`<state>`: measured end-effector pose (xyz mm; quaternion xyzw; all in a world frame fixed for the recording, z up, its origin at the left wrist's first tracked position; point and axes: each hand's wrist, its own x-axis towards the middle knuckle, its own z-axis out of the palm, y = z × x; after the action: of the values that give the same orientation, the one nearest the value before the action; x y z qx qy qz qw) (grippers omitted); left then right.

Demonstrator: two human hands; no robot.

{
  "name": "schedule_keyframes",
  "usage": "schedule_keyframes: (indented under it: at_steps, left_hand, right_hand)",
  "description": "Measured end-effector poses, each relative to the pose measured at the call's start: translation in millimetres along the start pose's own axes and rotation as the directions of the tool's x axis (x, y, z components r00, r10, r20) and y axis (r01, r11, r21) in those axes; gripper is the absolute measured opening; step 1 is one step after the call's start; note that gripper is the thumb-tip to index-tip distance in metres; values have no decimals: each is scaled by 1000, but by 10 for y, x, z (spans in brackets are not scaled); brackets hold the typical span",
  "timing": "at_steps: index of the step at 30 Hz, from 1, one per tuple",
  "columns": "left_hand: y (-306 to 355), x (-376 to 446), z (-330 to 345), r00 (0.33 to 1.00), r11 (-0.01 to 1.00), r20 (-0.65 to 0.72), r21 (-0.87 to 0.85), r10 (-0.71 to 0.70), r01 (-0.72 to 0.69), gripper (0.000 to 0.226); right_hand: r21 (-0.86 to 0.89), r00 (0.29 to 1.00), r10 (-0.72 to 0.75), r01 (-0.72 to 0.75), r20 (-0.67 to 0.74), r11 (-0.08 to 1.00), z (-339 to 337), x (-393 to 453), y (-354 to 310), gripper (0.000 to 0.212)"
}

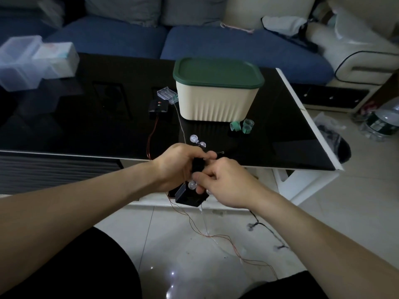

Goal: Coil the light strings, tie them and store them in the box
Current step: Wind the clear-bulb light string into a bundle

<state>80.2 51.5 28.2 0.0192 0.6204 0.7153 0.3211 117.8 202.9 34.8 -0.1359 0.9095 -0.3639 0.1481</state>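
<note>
Coiling is under way: the left hand (177,165) grips a bundle of light string (197,167), and the right hand (224,182) pinches wire onto it. Loose wire trails at 6 o'clock on the floor (323,212). The lidded box (218,100) waits at 12 on the tabletop (86,126); next, more winding.

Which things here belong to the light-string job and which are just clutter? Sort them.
Job:
light string in both hands
black battery pack
clear battery pack
black controller
cream box with green lid
green ties

Lying about:
clear plastic containers
tissue pack
water bottles
</note>
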Motion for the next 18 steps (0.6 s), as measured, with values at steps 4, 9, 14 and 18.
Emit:
schedule_keyframes:
  at_steps: [4,9,14,18]
  left_hand:
    - [-28,-9,-55,995,996,80,73,-50,44,22]
    - [-56,-20,-47,995,984,36,158,-88,82,31]
    - [-33,-13,-75,991,952,33,284,-126,111,26]
    - [-12,-107,-58,959,874,155,465,-237,141,38]
  right_hand:
    - [9,998,40,-40,48,999,-18,17,-9,37]
    - [102,987,60,-76,146,992,-60,34,38,32]
    - [155,976,8,-43,220,987,-122,7,57,19]
    - [209,994,9,-31,107,977,-240,50,177,20]
